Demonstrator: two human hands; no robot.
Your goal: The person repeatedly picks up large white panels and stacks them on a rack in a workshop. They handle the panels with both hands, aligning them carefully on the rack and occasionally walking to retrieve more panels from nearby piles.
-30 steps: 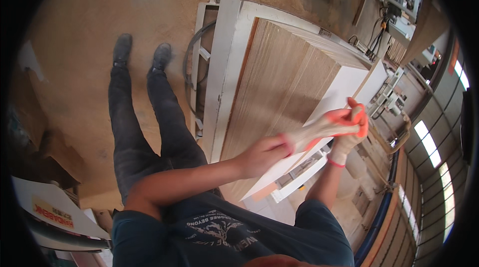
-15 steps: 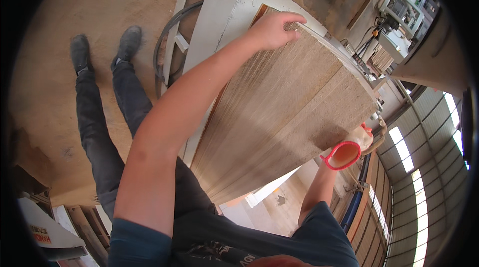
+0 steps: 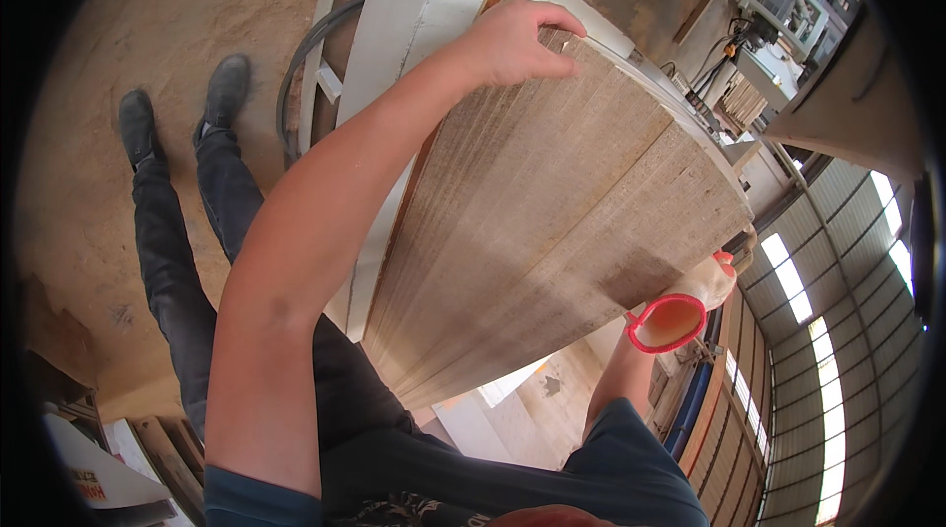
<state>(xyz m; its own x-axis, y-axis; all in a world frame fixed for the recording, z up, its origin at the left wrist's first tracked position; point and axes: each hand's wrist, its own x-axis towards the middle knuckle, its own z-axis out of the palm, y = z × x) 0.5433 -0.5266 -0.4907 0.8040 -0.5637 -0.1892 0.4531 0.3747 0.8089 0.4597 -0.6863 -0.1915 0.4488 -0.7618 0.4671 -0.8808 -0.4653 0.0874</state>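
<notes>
A large stack of brown wooden boards [image 3: 532, 202], lined along its length, rests tilted against a pale machine table. My left hand [image 3: 517, 39] grips its far left corner, fingers over the end and thumb bent against the wood. At the right edge of the stack, a cream glove [image 3: 695, 296] with a red-rimmed, gaping cuff is at my right hand [image 3: 724, 266]. That hand's fingers are hidden by the glove and the boards, so their grip does not show.
The pale machine table [image 3: 414, 10] lies beyond the boards, with a black cable [image 3: 296, 74] looped at its left side. Machinery with wires [image 3: 778, 25] stands far right. A pale sheet [image 3: 483, 433] lies under the boards' near end. My legs and shoes [image 3: 229, 89] are at left.
The view has shifted slightly, so boards, arms and legs sit farther left. Both hands stay at the same places on the boards.
</notes>
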